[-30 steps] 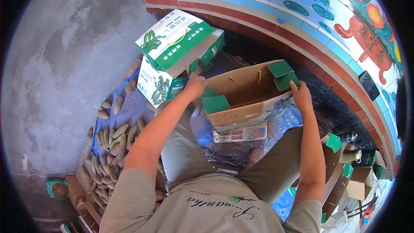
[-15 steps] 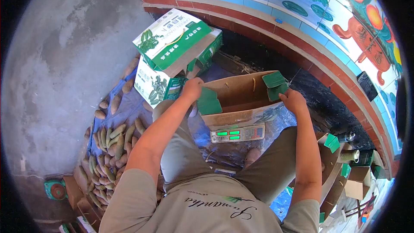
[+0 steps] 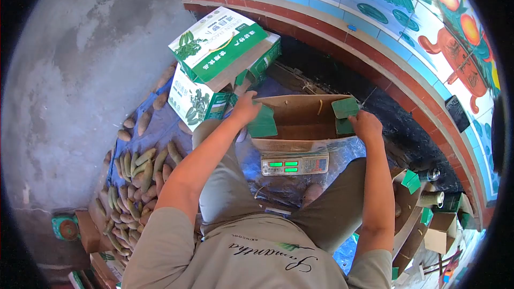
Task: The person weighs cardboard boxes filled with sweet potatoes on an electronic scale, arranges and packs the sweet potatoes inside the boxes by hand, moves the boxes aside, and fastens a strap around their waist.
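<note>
An open cardboard box sits between my hands, on or just above a digital scale with lit green displays. Its inside is bare brown cardboard, with no produce visible in the part that shows. My left hand is closed on the box's left end, beside a green flap. On the opposite end my right hand grips the edge by another green flap. The scale's platform is hidden under the box.
Two printed white-and-green cartons are stacked at the back left. Many long green radishes lie heaped on a blue sheet at left. Open boxes stand at right. A tiled wall runs behind.
The box has tilted less and settled lower and more level over the scale, its near side now showing less. Both hands keep hold of its ends. The view has shifted slightly.
</note>
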The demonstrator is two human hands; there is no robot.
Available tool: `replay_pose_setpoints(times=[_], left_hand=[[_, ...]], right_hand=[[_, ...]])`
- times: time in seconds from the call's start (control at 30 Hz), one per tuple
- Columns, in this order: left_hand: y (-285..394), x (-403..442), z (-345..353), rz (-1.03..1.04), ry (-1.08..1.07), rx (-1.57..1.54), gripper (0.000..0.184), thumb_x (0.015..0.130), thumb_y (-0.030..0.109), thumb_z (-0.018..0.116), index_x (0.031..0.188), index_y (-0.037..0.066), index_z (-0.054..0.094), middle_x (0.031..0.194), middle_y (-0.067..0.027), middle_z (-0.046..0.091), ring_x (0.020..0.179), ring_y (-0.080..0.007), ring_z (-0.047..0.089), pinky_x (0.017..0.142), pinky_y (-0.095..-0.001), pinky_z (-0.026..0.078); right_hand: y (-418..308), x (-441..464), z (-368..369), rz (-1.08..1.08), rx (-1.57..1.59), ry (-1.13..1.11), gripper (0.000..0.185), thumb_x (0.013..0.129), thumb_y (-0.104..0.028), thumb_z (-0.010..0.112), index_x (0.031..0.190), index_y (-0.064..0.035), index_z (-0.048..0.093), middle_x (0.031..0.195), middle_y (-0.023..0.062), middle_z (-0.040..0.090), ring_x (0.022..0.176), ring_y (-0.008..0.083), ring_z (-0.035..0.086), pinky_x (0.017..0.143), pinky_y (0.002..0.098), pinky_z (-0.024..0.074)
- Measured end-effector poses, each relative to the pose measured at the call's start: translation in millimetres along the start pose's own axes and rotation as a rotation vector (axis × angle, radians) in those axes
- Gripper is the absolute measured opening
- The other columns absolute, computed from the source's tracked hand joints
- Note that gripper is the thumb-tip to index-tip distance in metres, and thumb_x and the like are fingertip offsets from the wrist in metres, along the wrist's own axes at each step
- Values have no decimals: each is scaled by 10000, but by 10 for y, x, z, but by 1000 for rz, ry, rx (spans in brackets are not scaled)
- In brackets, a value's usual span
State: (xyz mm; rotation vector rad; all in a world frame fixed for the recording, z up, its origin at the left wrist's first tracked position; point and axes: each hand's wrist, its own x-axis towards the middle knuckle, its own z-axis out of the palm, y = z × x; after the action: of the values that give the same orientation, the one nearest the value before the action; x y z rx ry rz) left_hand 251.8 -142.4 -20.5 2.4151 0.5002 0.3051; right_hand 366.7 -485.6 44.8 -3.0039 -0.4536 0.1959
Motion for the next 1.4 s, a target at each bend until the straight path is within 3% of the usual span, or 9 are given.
replay_pose_setpoints(times=[0.27, 0.4, 0.5, 0.6, 0.7, 0.73, 0.83, 1.13, 1.4], left_hand=[[1410, -678, -799, 446, -13, -488, 384, 807, 88, 561, 1186, 65, 507, 1209, -143, 516, 1091, -285, 507, 938, -354, 387], [1929, -1077, -1154, 1003, 185, -363, 455, 765, 157, 614, 1203, 97, 506, 1222, -146, 512, 1111, -323, 504, 933, -400, 393], [2193, -1350, -1227, 1225, 344, -464, 391, 750, 233, 613, 1103, 68, 591, 1186, -139, 509, 1085, -322, 509, 914, -415, 401], [2355, -1645, -1140, 1101, 384, -668, 366, 786, 241, 575, 1069, 10, 591, 1147, -144, 530, 1070, -318, 517, 894, -438, 410], [2529, -1577, -1282, 1111, 601, -931, 390, 857, 437, 428, 1002, 134, 627, 979, -130, 640, 886, -271, 621, 751, -416, 430], [2653, -1405, -1117, 1287, 936, -873, 417, 777, 542, 519, 1049, 236, 596, 981, -139, 636, 845, -278, 618, 671, -399, 431], [2350, -1753, -1197, 1203, 535, -823, 350, 788, 215, 555, 995, -67, 568, 1083, -169, 549, 1019, -318, 540, 865, -480, 410], [2367, -1776, -1278, 1219, 528, -910, 309, 770, 212, 558, 914, -62, 556, 964, -161, 571, 940, -337, 569, 875, -515, 382], [2302, -1862, -1225, 1153, 468, -924, 543, 820, 389, 501, 1108, -71, 516, 986, -186, 570, 935, -344, 565, 913, -512, 361]], right_hand=[[-126, 56, 1, -35, 66, 61, 327, 810, -377, 561, 856, -61, 632, 849, 180, 639, 843, 348, 611, 715, 448, 474], [9, 166, 254, -202, 151, 203, 326, 815, -374, 555, 859, -59, 626, 853, 187, 637, 834, 359, 611, 700, 460, 478], [-304, 129, 77, -4, 38, 62, 328, 812, -373, 557, 859, -55, 620, 849, 196, 633, 840, 371, 603, 700, 462, 472], [-202, 203, 165, -141, 78, 86, 343, 816, -381, 552, 867, -49, 619, 855, 203, 631, 839, 374, 602, 708, 463, 468], [-223, 243, 200, -171, 92, 80, 349, 824, -382, 545, 883, -46, 621, 864, 212, 629, 847, 377, 601, 716, 464, 467], [-252, 237, 188, -161, 75, 72, 355, 827, -384, 542, 903, -47, 623, 884, 213, 629, 864, 375, 599, 732, 457, 467], [-297, 257, 200, -183, 74, 60, 353, 826, -383, 545, 913, -50, 626, 900, 214, 629, 871, 376, 598, 739, 449, 467], [-412, 278, 217, -205, 113, 46, 335, 822, -368, 565, 910, -51, 627, 893, 206, 634, 875, 368, 604, 735, 448, 467], [-390, 275, 228, -194, 88, 67, 340, 821, -377, 567, 910, -54, 627, 893, 207, 634, 872, 366, 605, 726, 447, 469]])
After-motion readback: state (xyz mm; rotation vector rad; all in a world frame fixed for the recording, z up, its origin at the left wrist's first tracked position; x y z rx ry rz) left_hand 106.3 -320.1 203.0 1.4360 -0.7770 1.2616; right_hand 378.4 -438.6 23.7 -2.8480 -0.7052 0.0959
